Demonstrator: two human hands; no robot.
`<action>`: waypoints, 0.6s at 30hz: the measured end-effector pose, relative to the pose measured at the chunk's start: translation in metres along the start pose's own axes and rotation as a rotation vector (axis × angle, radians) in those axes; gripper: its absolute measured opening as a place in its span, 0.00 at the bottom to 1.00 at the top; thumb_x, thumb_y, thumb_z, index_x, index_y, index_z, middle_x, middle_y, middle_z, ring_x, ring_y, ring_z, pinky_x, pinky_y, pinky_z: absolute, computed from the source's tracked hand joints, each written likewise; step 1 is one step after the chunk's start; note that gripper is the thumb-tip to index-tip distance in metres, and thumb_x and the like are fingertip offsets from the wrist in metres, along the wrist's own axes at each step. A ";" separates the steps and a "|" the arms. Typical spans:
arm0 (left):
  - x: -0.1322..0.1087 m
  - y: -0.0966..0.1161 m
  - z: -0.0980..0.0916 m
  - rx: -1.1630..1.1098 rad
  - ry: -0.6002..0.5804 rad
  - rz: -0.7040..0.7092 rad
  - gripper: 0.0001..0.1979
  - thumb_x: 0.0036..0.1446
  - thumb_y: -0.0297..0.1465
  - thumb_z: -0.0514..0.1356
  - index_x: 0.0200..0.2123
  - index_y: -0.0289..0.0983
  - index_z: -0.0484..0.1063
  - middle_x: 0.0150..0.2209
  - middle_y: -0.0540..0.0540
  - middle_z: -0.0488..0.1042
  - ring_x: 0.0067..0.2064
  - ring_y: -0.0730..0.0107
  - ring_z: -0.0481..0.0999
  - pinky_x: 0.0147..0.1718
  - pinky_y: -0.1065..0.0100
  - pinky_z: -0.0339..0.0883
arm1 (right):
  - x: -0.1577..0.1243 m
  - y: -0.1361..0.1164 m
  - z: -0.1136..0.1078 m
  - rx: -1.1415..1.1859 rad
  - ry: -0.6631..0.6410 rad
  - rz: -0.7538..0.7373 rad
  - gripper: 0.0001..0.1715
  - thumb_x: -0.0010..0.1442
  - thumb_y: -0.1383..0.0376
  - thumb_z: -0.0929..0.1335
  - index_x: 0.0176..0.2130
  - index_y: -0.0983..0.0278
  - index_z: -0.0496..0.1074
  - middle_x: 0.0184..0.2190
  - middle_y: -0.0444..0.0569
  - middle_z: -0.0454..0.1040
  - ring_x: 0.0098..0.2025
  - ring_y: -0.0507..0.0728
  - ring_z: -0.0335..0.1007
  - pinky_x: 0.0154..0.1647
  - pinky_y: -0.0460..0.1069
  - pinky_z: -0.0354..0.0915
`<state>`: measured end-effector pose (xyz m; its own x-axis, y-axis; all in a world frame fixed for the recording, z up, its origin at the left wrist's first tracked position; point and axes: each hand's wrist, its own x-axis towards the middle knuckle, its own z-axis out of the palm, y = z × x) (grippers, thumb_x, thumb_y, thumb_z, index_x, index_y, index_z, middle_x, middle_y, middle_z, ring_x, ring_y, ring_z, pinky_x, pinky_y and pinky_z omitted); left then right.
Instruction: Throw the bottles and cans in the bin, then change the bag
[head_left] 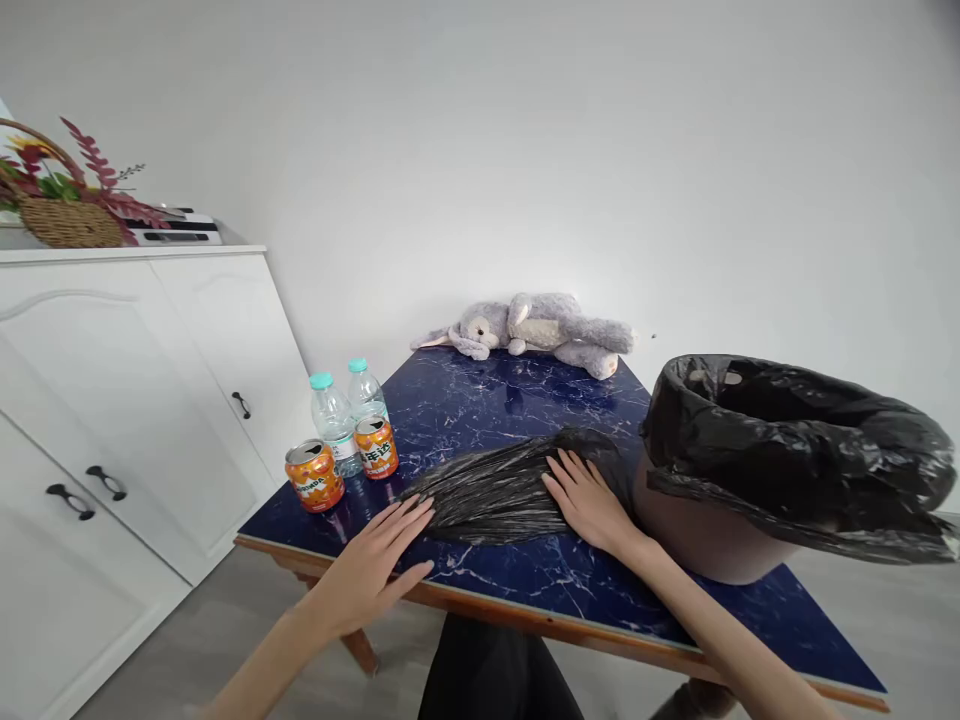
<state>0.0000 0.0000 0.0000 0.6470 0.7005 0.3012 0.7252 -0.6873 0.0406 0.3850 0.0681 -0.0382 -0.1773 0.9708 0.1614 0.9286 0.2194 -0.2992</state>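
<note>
A black plastic bag [495,490] lies flattened and creased on the blue marbled table [517,405]. My left hand [379,560] is open, its fingertips resting at the bag's left end, thumb held apart. Toward the bag's right end, my right hand [589,500] lies flat on the plastic with its fingers spread. Close to the right of that hand stands a brownish trash bin [712,535], its rim covered by a black bin liner [795,470] folded over the outside.
Two orange soda cans, one in front [315,478] and one behind [376,448], stand at the table's left edge beside two clear bottles with teal caps [334,415]. A grey plush rabbit [540,325] lies against the wall. White cabinets [142,360] flank the left side.
</note>
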 end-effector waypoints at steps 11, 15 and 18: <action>-0.013 0.058 -0.069 0.089 0.245 0.185 0.16 0.71 0.21 0.57 0.55 0.44 0.77 0.45 0.49 0.84 0.52 0.63 0.79 0.54 0.59 0.67 | -0.101 -0.135 -0.030 0.440 -0.017 -0.538 0.60 0.60 0.57 0.76 0.78 0.62 0.46 0.77 0.52 0.51 0.79 0.67 0.40 0.79 0.66 0.42; 0.028 0.099 -0.101 0.213 0.491 0.290 0.22 0.67 0.19 0.61 0.61 0.39 0.72 0.51 0.46 0.83 0.59 0.59 0.76 0.63 0.53 0.64 | -0.085 -0.164 -0.030 0.894 0.122 -0.362 0.31 0.70 0.62 0.66 0.69 0.62 0.66 0.67 0.53 0.71 0.69 0.64 0.66 0.72 0.60 0.60; 0.062 0.109 -0.090 0.165 0.635 0.216 0.28 0.65 0.22 0.66 0.65 0.40 0.67 0.58 0.42 0.79 0.64 0.56 0.73 0.64 0.52 0.66 | -0.055 -0.148 -0.033 1.219 0.187 -0.041 0.28 0.75 0.52 0.59 0.59 0.65 0.76 0.57 0.54 0.80 0.57 0.63 0.77 0.62 0.57 0.70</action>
<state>0.0979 -0.0485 0.1093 0.5544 0.2677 0.7880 0.6542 -0.7254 -0.2138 0.2676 -0.0208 0.0280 -0.0565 0.9544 0.2930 -0.0052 0.2932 -0.9560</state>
